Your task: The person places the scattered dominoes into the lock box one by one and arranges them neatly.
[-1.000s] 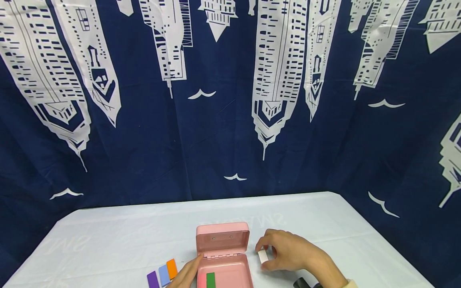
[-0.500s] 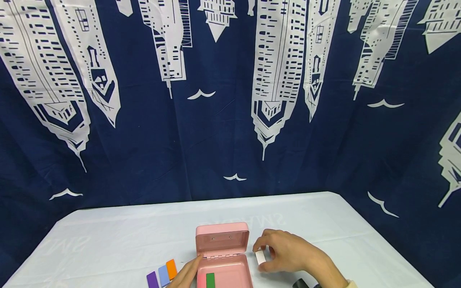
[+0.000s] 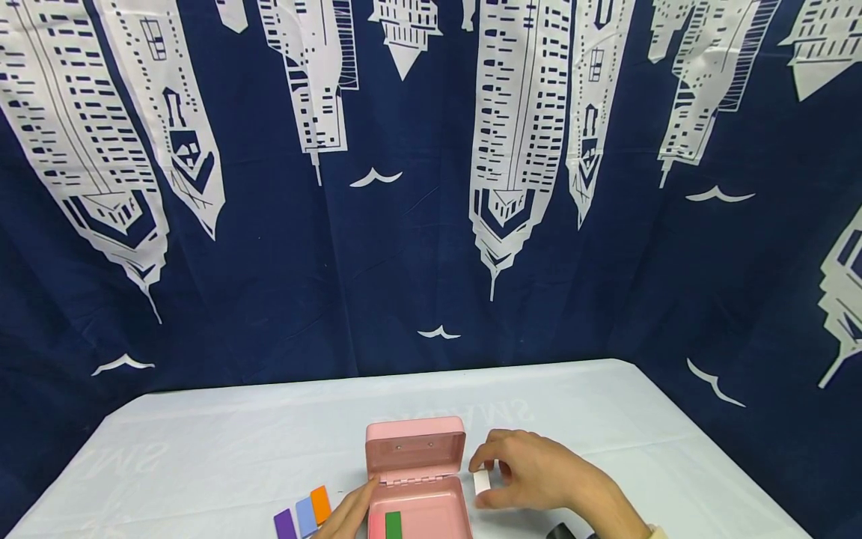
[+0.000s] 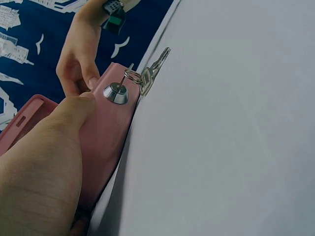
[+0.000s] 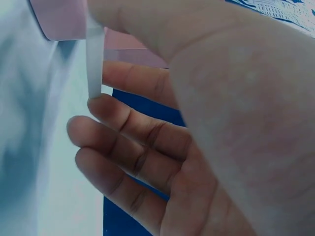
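A small pink metal lock box [image 3: 420, 500] sits on the table with its lid raised. My left hand [image 3: 346, 515] holds it at its left side, fingers along the wall and thumb [image 4: 78, 105] on the front. Keys [image 4: 147, 78] hang from the lock there. Inside the box, at the left, lies a green block [image 3: 393, 525], beside a brighter pink strip. To the right of the box, my right hand [image 3: 539, 471] pinches a thin white block [image 3: 481, 481] between thumb and fingers. The right wrist view shows this white block [image 5: 95, 59] edge-on.
Purple [image 3: 286, 524], light blue [image 3: 306, 515] and orange [image 3: 320, 504] blocks lie in a row left of my left hand. A black object [image 3: 560, 531] is below my right wrist. A white cloth [image 3: 236, 449] covers the table; a navy printed curtain [image 3: 404, 262] hangs behind.
My right hand has shifted slightly left with the white block, closer to the box. The left hand and the box have stayed in place.
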`<state>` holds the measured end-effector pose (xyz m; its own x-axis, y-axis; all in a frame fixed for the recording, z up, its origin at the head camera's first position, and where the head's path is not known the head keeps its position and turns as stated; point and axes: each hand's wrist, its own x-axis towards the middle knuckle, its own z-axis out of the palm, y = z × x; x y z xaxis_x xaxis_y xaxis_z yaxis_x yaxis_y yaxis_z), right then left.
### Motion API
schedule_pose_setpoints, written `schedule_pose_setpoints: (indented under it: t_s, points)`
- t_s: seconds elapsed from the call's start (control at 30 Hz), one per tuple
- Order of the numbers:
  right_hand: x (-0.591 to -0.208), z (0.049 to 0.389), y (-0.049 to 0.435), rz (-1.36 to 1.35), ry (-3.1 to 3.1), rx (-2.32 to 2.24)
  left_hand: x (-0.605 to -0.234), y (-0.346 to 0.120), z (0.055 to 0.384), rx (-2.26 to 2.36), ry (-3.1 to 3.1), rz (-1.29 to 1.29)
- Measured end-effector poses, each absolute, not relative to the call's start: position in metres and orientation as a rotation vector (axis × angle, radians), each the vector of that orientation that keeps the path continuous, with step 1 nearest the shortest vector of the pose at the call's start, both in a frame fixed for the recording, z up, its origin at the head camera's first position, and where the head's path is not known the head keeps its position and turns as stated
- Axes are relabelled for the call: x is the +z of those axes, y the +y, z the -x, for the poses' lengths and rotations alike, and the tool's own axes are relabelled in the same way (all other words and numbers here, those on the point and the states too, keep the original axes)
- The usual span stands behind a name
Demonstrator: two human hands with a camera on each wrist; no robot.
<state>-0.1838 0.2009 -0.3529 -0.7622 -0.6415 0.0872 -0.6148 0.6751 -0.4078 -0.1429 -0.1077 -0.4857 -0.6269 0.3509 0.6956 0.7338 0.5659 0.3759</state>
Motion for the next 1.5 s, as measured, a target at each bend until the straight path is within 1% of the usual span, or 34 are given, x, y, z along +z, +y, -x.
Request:
schedule_pose_setpoints:
  t_s: [1.03,1.5]
  points:
    - [-0.3538,0.1845,0.1985,1.214,2.736,-0.76,-0.483,-0.1085,0.1411,-0.936,-2.322,0.883]
    - [-0.356,0.1834,0.1951,1.275,2.769,-0.708,-0.4878,-0.1085,0.1427,-0.917,-2.275,0.849]
